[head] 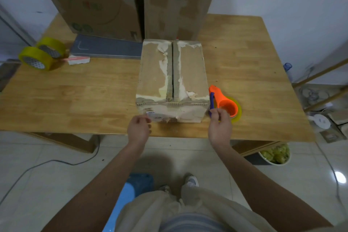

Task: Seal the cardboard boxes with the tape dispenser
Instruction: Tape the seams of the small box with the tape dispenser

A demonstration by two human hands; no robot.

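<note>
Standing: three cardboard boxes [172,73], two tape rolls [42,55], one tape dispenser [224,103].

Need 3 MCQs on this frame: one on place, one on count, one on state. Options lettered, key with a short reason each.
1. Where does the tape dispenser lie relative to the small box?
A. on top of it
B. at its right side
C. behind it

2. How many yellow tape rolls stand at the table's left end?
A. one
B. two
C. four

3. What state is the small box's top seam in?
A. flaps closed, no fresh tape
B. flaps standing open
C. taped over

Key: 1 B, it rests on the table beside the box's right wall, at the right hand. 2 B, two rolls side by side. 3 A, a bare gap runs between the flaps.
</note>
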